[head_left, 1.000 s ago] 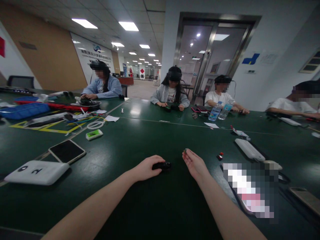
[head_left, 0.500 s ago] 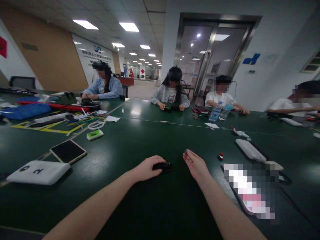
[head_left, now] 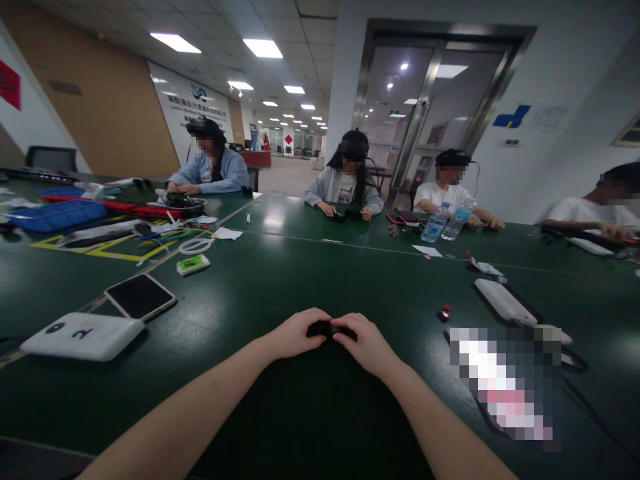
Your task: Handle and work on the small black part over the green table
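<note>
A small, dark, elongated black object [head_left: 328, 328] lies between my two hands, low over the green table; I cannot make out its kind. The fingers and thumb of my left hand [head_left: 299, 332] are wrapped around its left end. From the other side, my right hand [head_left: 369, 343] closes its thumb and fingers on the right end. Both hands hide much of the object. Whether a small piece is also pinched in the right fingers cannot be seen.
On the left lie a white power bank [head_left: 85, 337], a phone [head_left: 141, 296], a green-and-white packet [head_left: 193, 265] and a blue tray [head_left: 60, 215]. To the right are a small red-and-black item [head_left: 444, 313], a white device [head_left: 505, 302] and water bottles [head_left: 435, 223]. Several people sit opposite.
My right hand has moved left from beside the black object, where it pinched a tiny item, onto the object's right end. My left hand has kept its hold. The view has shifted slightly.
</note>
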The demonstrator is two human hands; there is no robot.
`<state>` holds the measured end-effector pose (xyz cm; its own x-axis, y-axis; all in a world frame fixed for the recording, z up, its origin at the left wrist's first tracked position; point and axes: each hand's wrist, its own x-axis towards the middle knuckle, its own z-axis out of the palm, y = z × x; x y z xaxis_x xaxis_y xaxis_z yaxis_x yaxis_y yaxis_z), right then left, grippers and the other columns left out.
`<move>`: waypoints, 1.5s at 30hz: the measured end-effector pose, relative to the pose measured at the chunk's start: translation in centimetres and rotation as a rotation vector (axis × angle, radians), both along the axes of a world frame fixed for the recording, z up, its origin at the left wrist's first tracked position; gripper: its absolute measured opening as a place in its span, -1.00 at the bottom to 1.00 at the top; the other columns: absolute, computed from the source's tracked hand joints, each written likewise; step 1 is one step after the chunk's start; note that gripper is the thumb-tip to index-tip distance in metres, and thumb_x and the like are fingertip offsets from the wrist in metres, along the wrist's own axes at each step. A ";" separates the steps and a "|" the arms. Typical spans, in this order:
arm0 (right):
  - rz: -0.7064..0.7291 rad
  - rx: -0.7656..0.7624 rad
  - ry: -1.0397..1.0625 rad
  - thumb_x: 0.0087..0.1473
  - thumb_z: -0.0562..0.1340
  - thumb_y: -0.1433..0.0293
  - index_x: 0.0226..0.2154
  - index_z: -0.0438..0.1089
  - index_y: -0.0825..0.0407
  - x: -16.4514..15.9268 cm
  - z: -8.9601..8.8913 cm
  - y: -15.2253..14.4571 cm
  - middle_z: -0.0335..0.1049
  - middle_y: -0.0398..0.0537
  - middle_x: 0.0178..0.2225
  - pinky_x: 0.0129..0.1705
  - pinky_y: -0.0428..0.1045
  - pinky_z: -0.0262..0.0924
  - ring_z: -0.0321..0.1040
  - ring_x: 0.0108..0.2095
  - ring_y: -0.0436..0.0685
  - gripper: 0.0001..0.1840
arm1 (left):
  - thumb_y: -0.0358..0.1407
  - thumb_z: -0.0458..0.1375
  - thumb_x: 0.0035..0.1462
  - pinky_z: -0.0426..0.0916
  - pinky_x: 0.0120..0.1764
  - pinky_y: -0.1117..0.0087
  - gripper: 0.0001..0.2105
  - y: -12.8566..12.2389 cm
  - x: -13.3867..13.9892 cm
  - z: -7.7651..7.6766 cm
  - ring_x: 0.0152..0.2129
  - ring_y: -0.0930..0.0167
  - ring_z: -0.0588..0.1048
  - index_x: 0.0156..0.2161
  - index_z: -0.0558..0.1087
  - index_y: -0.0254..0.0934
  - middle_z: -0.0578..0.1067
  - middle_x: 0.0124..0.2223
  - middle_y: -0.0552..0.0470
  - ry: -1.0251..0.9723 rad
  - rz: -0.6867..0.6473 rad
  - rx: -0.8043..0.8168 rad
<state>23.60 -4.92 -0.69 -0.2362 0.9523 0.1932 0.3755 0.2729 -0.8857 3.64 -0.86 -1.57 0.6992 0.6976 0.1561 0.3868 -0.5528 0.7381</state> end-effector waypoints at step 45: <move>-0.274 -0.062 -0.064 0.11 0.08 0.22 -0.17 0.38 0.02 2.7 -2.3 2.1 0.38 -0.09 -0.34 -0.32 -0.02 0.17 0.31 -0.34 0.10 -0.68 | -0.38 -0.01 0.16 0.21 0.05 0.20 -0.59 -0.6 -0.4 0.8 0.04 0.32 0.29 0.09 0.30 0.06 0.30 0.13 0.05 0.336 -0.085 0.401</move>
